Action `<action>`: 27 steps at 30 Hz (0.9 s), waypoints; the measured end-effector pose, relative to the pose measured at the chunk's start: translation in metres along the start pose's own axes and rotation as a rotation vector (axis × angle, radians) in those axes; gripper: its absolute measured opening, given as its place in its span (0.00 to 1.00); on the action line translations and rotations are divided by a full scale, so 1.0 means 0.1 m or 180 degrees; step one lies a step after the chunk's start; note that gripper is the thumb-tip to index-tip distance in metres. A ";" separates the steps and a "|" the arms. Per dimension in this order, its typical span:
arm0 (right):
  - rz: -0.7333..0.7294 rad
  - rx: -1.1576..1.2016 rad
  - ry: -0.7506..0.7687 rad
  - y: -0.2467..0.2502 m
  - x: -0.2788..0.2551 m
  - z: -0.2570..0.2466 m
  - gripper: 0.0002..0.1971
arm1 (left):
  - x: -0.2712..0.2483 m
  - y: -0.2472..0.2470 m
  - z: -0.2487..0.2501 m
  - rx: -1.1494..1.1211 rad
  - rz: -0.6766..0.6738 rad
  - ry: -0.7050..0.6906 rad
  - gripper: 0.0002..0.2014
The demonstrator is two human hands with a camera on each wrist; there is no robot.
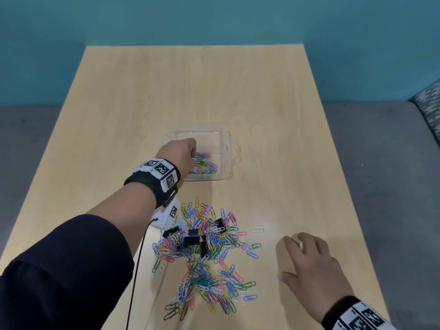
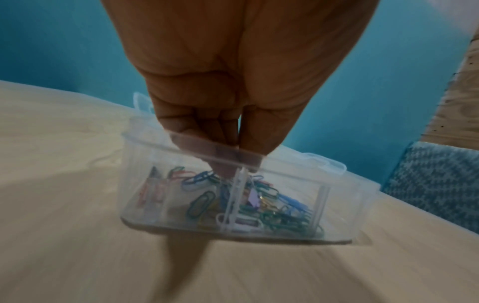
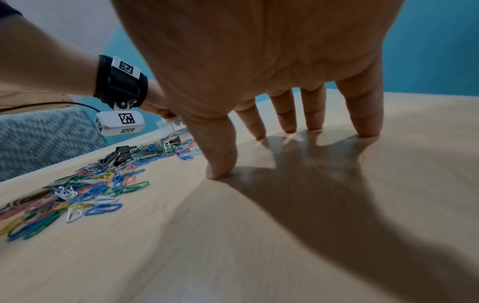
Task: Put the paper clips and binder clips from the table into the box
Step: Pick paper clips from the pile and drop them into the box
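Observation:
A clear plastic box (image 1: 226,139) stands open at mid-table with coloured paper clips (image 1: 207,165) and a purple binder clip in its near half. My left hand (image 1: 194,163) reaches down into it. In the left wrist view the left hand (image 2: 228,170) has its fingertips bunched together among the paper clips (image 2: 272,205), blurred behind the box wall (image 2: 337,194). A big pile of paper clips (image 1: 204,236) with black binder clips (image 1: 191,240) lies nearer me. My right hand (image 1: 289,258) rests spread on bare wood right of the pile (image 3: 103,184), fingertips (image 3: 259,135) down, holding nothing.
The box lid (image 1: 234,151) hangs open on the right side of the box. A cable (image 1: 138,258) runs from my left wrist camera (image 1: 166,215) over the pile's left edge. The table's right edge (image 1: 357,210) is close to my right hand; a patterned cushion (image 1: 428,108) lies beyond.

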State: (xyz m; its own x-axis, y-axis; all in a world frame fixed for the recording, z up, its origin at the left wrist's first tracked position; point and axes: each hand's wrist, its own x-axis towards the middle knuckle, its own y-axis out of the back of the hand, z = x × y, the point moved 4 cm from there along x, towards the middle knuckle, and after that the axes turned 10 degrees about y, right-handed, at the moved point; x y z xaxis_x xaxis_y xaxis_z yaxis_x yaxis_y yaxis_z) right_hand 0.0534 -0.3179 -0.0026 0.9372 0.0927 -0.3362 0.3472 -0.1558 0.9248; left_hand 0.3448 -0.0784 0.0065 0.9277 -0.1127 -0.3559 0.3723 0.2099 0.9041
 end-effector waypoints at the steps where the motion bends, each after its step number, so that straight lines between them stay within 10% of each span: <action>1: 0.0007 0.0014 -0.0005 0.00 0.00 0.00 0.40 | 0.00 0.02 0.01 0.0097 -0.0025 -0.0061 0.08; 11: -0.0047 0.0006 -0.0037 0.00 0.00 0.00 0.39 | 0.00 -0.07 0.24 0.1227 -0.0371 -0.0593 0.03; 27: -0.0077 -0.0035 -0.0020 0.01 0.01 0.00 0.39 | -0.03 -0.12 0.18 0.0562 -0.0573 -0.0235 0.07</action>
State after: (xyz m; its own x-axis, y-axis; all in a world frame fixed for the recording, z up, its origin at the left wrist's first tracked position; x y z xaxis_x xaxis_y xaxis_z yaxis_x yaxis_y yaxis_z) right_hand 0.0547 -0.3178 -0.0017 0.9288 0.0902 -0.3594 0.3693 -0.1428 0.9183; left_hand 0.3368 -0.0975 0.0013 0.8400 -0.2049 -0.5024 0.5147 0.0080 0.8574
